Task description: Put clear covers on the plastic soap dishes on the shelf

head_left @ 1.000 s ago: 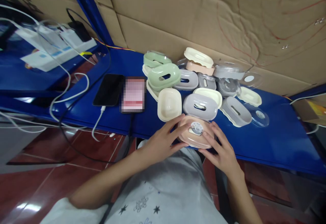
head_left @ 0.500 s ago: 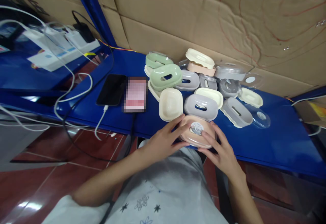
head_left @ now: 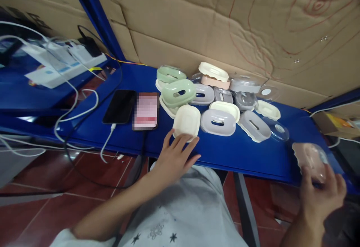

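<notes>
My right hand (head_left: 320,192) grips a peach soap dish (head_left: 311,160) with a clear cover, tilted at the right end of the blue table (head_left: 225,153). Its fingers and thumb are on opposite sides of the dish. My left hand (head_left: 176,153) lies over the near edge of a cream oval tray (head_left: 187,121), fingers spread and thumb apart, fingertips touching the rim. To the right of that tray sits a lilac slotted dish (head_left: 218,122), with a cream tray (head_left: 225,109) partly behind it. A light green slotted dish (head_left: 179,92) rests just behind the cream tray.
Grey dishes (head_left: 254,126), clear covers (head_left: 277,129) and more trays crowd the table's back. Two phones (head_left: 119,106) lie at the left, one with its screen blurred. Beyond them is a power strip (head_left: 64,71) with cables. Cardboard (head_left: 182,26) lines the back.
My right hand has carried the peach soap dish from the front middle to the far right. My left hand has let go of it and moved left onto the cream tray.
</notes>
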The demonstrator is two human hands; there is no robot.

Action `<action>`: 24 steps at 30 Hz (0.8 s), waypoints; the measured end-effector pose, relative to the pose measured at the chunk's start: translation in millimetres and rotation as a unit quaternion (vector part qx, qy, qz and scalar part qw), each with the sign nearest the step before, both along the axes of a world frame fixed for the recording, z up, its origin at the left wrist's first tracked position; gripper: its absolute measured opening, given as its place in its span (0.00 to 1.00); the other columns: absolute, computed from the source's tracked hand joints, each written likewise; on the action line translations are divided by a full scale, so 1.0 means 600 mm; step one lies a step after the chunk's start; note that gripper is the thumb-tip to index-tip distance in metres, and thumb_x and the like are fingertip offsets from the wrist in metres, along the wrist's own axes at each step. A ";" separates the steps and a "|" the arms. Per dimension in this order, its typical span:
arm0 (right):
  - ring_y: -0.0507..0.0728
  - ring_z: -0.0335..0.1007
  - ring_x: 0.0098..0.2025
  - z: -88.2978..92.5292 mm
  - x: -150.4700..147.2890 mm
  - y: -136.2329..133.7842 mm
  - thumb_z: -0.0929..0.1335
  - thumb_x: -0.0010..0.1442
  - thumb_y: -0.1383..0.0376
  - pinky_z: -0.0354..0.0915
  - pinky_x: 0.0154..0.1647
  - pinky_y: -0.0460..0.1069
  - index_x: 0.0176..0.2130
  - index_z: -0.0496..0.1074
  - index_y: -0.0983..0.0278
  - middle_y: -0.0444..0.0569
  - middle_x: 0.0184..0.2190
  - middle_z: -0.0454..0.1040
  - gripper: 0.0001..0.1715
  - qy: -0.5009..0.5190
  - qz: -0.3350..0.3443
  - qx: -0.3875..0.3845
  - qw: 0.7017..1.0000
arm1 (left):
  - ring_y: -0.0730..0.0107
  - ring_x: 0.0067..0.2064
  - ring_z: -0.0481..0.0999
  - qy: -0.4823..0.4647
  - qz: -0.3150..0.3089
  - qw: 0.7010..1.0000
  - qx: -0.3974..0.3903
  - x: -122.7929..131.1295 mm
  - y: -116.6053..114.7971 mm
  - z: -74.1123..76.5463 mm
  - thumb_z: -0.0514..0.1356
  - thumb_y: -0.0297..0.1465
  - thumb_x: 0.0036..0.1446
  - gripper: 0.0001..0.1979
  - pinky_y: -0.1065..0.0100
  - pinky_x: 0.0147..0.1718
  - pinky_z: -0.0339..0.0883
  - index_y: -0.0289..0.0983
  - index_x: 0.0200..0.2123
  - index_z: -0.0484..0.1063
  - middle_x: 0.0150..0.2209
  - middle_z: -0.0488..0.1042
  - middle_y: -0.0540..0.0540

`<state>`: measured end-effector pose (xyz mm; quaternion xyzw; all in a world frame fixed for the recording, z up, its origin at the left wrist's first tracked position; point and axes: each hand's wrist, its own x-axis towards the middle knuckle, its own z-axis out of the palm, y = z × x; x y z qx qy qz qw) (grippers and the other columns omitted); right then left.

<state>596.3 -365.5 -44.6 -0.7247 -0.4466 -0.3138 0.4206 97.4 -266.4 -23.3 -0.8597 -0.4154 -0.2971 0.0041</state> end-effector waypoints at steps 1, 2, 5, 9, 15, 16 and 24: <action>0.88 0.70 0.65 -0.010 0.021 0.006 0.82 0.51 0.44 0.66 0.64 0.78 0.64 0.79 0.54 0.69 0.64 0.74 0.45 0.006 -0.004 -0.012 1.000 | 0.50 0.54 0.80 -0.004 0.010 1.000 0.001 0.000 0.000 -0.001 0.61 0.38 0.74 0.20 0.34 0.67 0.62 0.35 0.63 0.71 0.52 0.80 0.36; 0.89 0.69 0.66 -0.016 0.036 0.014 0.82 0.50 0.43 0.66 0.63 0.79 0.64 0.79 0.56 0.70 0.65 0.73 0.47 0.013 -0.003 -0.025 1.000 | 0.51 0.52 0.80 -0.006 0.020 1.000 0.001 -0.001 -0.001 -0.001 0.61 0.37 0.73 0.19 0.35 0.67 0.64 0.35 0.61 0.71 0.49 0.80 0.38; 0.95 0.58 0.70 -0.010 0.037 0.043 0.83 0.48 0.42 0.58 0.64 0.86 0.68 0.75 0.61 0.77 0.70 0.65 0.56 0.028 -0.004 -0.047 0.999 | 0.54 0.48 0.79 -0.014 0.032 0.999 -0.001 -0.005 -0.001 -0.004 0.61 0.34 0.73 0.11 0.37 0.66 0.66 0.36 0.54 0.74 0.43 0.79 0.41; 0.82 0.57 0.75 0.043 -0.085 0.083 0.75 0.65 0.49 0.53 0.74 0.78 0.73 0.68 0.58 0.68 0.72 0.65 0.44 -0.058 0.126 -0.031 0.990 | 0.58 0.47 0.79 -0.035 0.010 0.999 -0.027 -0.007 0.000 -0.002 0.57 0.27 0.74 0.08 0.36 0.69 0.64 0.38 0.51 0.75 0.43 0.79 0.44; 0.67 0.72 0.69 0.070 -0.285 0.129 0.71 0.73 0.53 0.58 0.73 0.73 0.70 0.68 0.49 0.50 0.66 0.76 0.30 -0.110 0.480 -0.335 0.803 | 0.60 0.54 0.79 -0.063 -0.015 0.994 -0.085 -0.015 -0.002 0.000 0.54 0.21 0.73 0.13 0.37 0.70 0.63 0.39 0.53 0.72 0.49 0.79 0.44; 0.65 0.74 0.67 0.068 -0.294 0.135 0.70 0.73 0.56 0.58 0.74 0.72 0.68 0.70 0.49 0.49 0.63 0.78 0.26 -0.107 0.482 -0.330 0.805 | 0.59 0.55 0.78 -0.067 -0.017 0.994 -0.090 -0.018 -0.002 0.000 0.53 0.20 0.72 0.14 0.38 0.70 0.63 0.38 0.54 0.71 0.50 0.78 0.43; 0.64 0.77 0.63 0.080 -0.336 0.153 0.68 0.74 0.62 0.64 0.71 0.68 0.62 0.75 0.53 0.49 0.59 0.81 0.19 -0.047 0.505 -0.269 0.819 | 0.48 0.73 0.66 -0.076 -0.106 0.987 -0.099 -0.022 -0.007 -0.002 0.58 0.24 0.71 0.14 0.46 0.69 0.69 0.37 0.58 0.70 0.71 0.61 0.31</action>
